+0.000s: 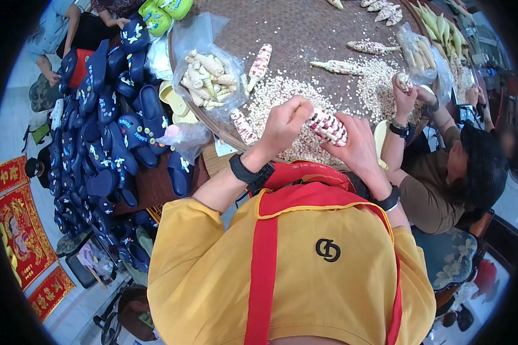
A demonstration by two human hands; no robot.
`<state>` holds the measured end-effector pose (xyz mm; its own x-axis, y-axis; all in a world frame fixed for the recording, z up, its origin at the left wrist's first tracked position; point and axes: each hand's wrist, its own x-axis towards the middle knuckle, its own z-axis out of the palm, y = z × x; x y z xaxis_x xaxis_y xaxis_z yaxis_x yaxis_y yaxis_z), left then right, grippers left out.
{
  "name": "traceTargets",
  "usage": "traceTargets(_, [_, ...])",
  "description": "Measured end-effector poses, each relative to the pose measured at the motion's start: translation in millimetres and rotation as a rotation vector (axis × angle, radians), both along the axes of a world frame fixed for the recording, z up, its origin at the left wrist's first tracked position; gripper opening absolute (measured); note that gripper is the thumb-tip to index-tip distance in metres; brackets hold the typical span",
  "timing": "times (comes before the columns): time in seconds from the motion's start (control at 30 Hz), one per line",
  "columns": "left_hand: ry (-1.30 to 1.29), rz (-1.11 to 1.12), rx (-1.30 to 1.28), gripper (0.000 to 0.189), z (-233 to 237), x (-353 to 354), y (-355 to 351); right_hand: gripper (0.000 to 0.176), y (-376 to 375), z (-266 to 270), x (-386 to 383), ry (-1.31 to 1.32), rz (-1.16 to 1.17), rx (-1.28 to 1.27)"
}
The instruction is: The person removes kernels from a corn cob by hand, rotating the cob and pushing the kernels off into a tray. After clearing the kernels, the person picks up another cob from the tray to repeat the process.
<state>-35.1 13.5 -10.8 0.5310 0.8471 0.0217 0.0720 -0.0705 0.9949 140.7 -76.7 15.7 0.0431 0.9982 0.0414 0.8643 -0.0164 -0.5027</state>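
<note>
A corn cob [330,127] with white and dark red kernels lies between my hands, over the near edge of the round woven tray [322,34]. My right hand [355,142] is closed around the cob's right end. Curled into a closed grip, my left hand [288,122] meets the cob's left tip; its inner fingers are hidden. Loose kernels [282,92] are spread under and beyond my hands. Left of them, another cob [243,126] rests at the tray's edge, and a further cob [259,66] lies farther back.
A plastic bag of stripped cobs [207,80] stands on the tray's left. Navy clogs [121,132] are heaped beyond it. At right, a co-worker's hand [404,98] holds a cob above a second kernel pile [377,86]. Unhusked corn [440,26] lies back right.
</note>
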Motion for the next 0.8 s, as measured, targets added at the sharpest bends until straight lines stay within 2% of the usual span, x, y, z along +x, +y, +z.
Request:
traceTargets(0.1, [0.117, -0.091, -0.071, 0.027, 0, 2, 0, 0.06, 0, -7, 2, -0.007, 0.008, 0.052])
traceTargets(0.17, [0.071, -0.097, -0.105, 0.028, -3, 3, 1, 0.06, 0, -7, 1, -0.015, 0.011, 0.099])
traceTargets(0.23, [0.023, -0.108, -0.139, 0.028, -6, 5, 1, 0.06, -1, 1, -2, 0.121, -0.033, -0.012])
traceTargets(0.4, [0.051, -0.005, 0.031, 0.029, -11, 8, -4, 0.062, -1, -5, 0, 0.116, -0.028, 0.054])
traceTargets(0.63, [0.049, 0.022, 0.083, 0.032, -3, 9, -5, 0.06, -1, -1, -2, 0.157, -0.058, 0.064])
traceTargets(0.8, [-0.107, -0.014, -0.121, 0.036, -1, 9, -10, 0.061, -3, -5, 1, 0.133, -0.072, 0.07])
